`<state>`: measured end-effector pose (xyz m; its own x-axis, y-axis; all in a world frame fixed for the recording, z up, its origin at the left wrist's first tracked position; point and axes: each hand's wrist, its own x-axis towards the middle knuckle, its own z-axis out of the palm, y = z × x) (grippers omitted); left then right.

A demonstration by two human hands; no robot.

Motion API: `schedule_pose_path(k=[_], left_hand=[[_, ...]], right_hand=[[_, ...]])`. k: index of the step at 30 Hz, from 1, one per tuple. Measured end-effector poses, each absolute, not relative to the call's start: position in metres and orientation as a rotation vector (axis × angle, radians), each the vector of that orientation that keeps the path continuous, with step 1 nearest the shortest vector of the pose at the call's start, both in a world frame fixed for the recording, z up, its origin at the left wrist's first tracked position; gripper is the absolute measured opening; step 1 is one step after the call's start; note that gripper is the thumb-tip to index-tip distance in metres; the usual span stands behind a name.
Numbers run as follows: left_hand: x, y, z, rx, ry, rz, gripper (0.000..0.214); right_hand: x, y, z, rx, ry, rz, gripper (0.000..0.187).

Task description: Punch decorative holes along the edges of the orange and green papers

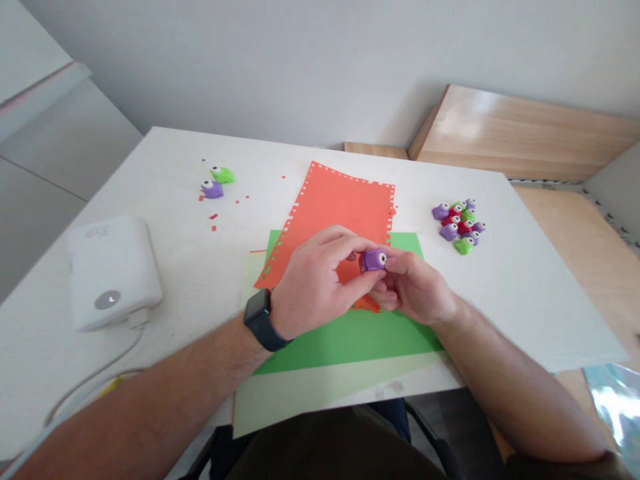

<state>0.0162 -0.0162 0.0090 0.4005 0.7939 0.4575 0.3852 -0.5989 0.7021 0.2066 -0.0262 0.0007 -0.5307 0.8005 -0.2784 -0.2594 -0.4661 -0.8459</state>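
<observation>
My left hand (315, 283) and my right hand (413, 290) meet over the middle of the table, both closed round a small purple paper punch (374, 259) with a white eye on it. The punch sits at the near edge of an orange paper sheet (340, 207) whose edges are full of punched notches. Under the orange sheet lie a green sheet (350, 340) and a pale yellow-green sheet (310, 393). A dark watch is on my left wrist.
A cluster of several small purple, red and green punches (460, 225) lies at the right. A green punch (223, 175) and a purple punch (213, 190) lie at the far left among paper bits. A white box (113, 267) with a cable sits left. Wooden boards (520, 133) lean at the back right.
</observation>
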Motion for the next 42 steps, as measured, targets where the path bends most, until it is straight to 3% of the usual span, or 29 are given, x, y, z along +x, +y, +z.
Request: schedule_pose_path(k=[6, 15, 32, 42], left_hand=[[0.0175, -0.0172, 0.01, 2.175, 0.998, 1.113, 0.016], [0.0158, -0.0163, 0.0107, 2.172, 1.035, 1.109, 0.016], [0.0172, -0.0163, 0.0091, 2.164, 0.998, 1.108, 0.025], [0.017, -0.0162, 0.0061, 2.164, 0.98, 1.12, 0.023]], right_hand=[[0.2069, -0.0269, 0.0001, -0.909, -1.019, 2.038, 0.011], [0.2046, -0.0267, 0.0042, -0.924, -0.981, 2.099, 0.022], [0.2034, -0.0258, 0.0004, -0.967, -0.916, 1.945, 0.028], [0.2007, -0.0279, 0.0026, -0.941, -0.978, 1.895, 0.02]])
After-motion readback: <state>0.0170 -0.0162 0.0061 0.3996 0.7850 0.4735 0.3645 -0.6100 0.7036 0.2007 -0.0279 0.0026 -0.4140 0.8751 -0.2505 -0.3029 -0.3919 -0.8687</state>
